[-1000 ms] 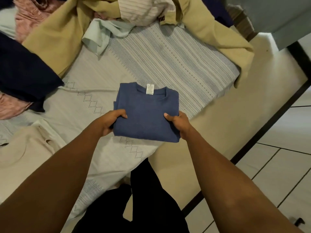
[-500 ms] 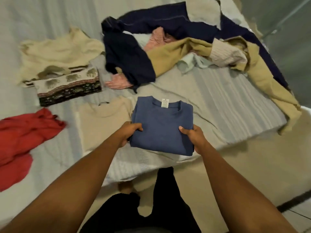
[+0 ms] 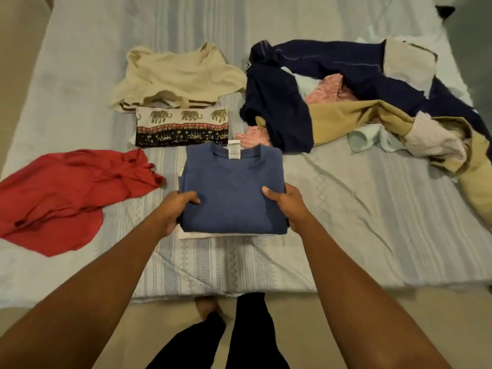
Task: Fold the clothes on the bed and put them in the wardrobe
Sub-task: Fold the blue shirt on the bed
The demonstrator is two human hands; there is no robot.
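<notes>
Folded blue knit sweater (image 3: 231, 187), white neck label (image 3: 234, 149) up, sits atop pale folded garment (image 3: 213, 235) near front edge of striped grey bed (image 3: 372, 209). Left hand (image 3: 177, 209) and right hand (image 3: 288, 206) each pinch lower side edge, thumb on top (fingers hidden beneath). Best keep grip level, edges squared, so soft thick knit won't slump. Crumpled red cloth (image 3: 66, 193) lies limp to left

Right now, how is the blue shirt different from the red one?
The blue knit shirt is folded into a neat rectangle; the thin red garment lies crumpled. The left hand and right hand hold the blue shirt; nobody touches the red garment. Both are over the striped bed.
</notes>
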